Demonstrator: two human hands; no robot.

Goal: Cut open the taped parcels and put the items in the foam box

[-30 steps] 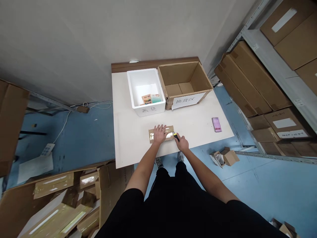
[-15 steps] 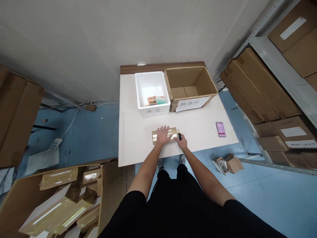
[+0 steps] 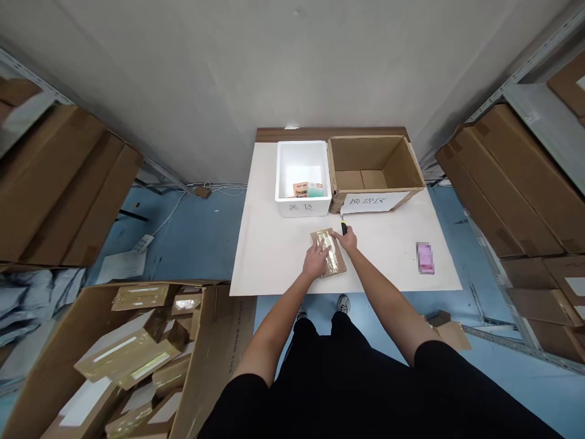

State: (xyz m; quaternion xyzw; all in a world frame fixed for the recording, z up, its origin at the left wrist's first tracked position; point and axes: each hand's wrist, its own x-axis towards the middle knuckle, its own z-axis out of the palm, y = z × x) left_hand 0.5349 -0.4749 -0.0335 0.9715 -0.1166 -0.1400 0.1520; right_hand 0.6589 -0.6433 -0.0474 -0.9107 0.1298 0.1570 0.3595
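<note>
A small flat cardboard box (image 3: pixel 336 261) with shiny tape lies slantwise on the white tabletop (image 3: pixel 269 262). My left hand (image 3: pixel 316 261) rests on its left side, fingers spread over the cardboard. A black and yellow utility knife (image 3: pixel 343 227) is gripped in my right hand (image 3: pixel 348 239), just beyond the box's upper right corner. The knife tip points away from me, towards the paper label on the large carton. Whether my right fingers touch the box, I cannot tell.
Behind stand a white foam bin (image 3: pixel 302 208) with colourful packets inside and an open carton (image 3: pixel 379 166) with a handwritten label. A blurred pink item (image 3: pixel 425 258) lies at the right. A big carton (image 3: pixel 208 341) of parcels stands lower left; shelves (image 3: pixel 543 116) flank the right.
The box has been turned from lying crosswise to pointing mostly away from me. My right hand with the knife has moved to its far end. The head view has shifted.
</note>
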